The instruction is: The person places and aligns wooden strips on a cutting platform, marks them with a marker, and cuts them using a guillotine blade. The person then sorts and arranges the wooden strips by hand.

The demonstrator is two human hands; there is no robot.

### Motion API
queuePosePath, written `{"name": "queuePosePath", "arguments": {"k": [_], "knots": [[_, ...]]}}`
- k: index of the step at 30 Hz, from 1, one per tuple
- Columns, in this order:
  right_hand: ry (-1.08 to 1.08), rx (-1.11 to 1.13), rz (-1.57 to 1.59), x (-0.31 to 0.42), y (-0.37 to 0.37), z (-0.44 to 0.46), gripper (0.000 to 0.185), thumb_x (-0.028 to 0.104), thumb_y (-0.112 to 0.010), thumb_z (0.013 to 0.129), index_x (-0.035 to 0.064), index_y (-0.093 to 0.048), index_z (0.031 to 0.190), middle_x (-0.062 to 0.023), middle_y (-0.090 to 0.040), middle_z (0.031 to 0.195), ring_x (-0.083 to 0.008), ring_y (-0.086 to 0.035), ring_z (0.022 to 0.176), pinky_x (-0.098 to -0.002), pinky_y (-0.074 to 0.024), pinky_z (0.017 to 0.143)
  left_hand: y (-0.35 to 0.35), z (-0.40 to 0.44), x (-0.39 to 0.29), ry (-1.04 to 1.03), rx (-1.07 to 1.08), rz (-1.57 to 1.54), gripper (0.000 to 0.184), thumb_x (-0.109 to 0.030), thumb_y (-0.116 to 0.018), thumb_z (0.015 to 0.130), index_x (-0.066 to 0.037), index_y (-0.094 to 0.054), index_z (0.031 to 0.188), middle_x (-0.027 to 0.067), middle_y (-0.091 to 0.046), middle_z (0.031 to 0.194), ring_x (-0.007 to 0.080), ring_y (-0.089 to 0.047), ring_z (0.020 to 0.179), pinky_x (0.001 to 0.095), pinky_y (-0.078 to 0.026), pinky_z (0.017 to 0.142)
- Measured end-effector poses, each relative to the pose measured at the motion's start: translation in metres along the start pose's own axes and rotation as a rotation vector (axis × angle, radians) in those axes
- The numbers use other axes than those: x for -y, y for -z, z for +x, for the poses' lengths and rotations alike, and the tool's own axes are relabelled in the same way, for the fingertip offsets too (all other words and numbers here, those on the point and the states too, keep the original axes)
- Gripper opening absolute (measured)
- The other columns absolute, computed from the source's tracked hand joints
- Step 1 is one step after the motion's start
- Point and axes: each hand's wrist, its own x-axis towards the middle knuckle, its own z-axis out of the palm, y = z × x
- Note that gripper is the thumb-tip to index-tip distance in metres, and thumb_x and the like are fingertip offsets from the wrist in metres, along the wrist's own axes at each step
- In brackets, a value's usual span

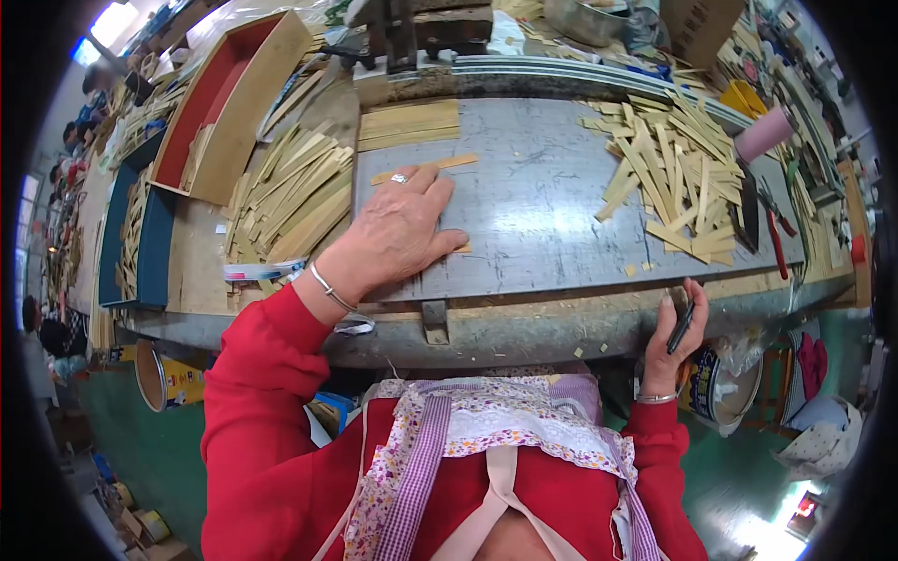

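Hand Flat on the Board, Loose Strips on Both Sides

At a crowded workbench, a person in red sleeves lays the left hand (398, 232) palm-down on a grey board (543, 215). Its fingers are slightly bent and the thumb stands apart from them, clamped on nothing; the fingertips touch a single pale strip (461, 161) near the board's left side. A sliver (466, 249) of similar material shows at the thumb; whether more lies under the palm cannot be told. The right hand (662, 348) is at the bench's near edge, thumb and fingers closed around a slim black tool (684, 327), well away from the strip.

The work appears partway through. Beyond the left hand, a row of strips (409, 123) lies side by side and looks already in order. The single strip sits apart from that row and a little askew, so it is probably the one being dealt with. Much looks unsorted: a loose heap (687, 159) sprawls over the board's right side, and a pile (297, 201) lies just off its left edge. Whether the heap is finished pieces or waiting stock is unclear. Red-handled pliers (777, 245) lie beside the heap.
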Motion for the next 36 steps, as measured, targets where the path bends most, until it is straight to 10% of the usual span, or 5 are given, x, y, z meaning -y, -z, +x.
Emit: {"name": "queuePosePath", "arguments": {"k": [25,36], "knots": [[0.081,-0.025,-0.030,0.006,-0.001,0.000,0.046,0.004,-0.066,0.076,-0.0028,-0.055,0.120,-0.0175,-0.060,0.115,-0.0307,-0.058,0.108,-0.0377,-0.0420,0.098,0.019,0.032,0.012,0.020,-0.027,0.015,0.048,-0.029,-0.067,0.082,0.001,-0.054,0.118,0.0206,-0.059,0.114,0.0372,-0.054,0.108,0.0425,-0.043,0.093],[0.104,-0.061,-0.030,0.003,-0.001,0.000,0.047,0.006,-0.067,0.075,-0.0035,-0.055,0.120,-0.0190,-0.059,0.114,-0.0336,-0.058,0.106,-0.0391,-0.0432,0.096,-0.058,0.145,-0.100,-0.199,0.021,0.008,0.026,-0.026,-0.060,0.082,-0.001,-0.061,0.076,0.0193,-0.063,0.073,0.0392,-0.062,0.073,0.0485,-0.049,0.066]]}}
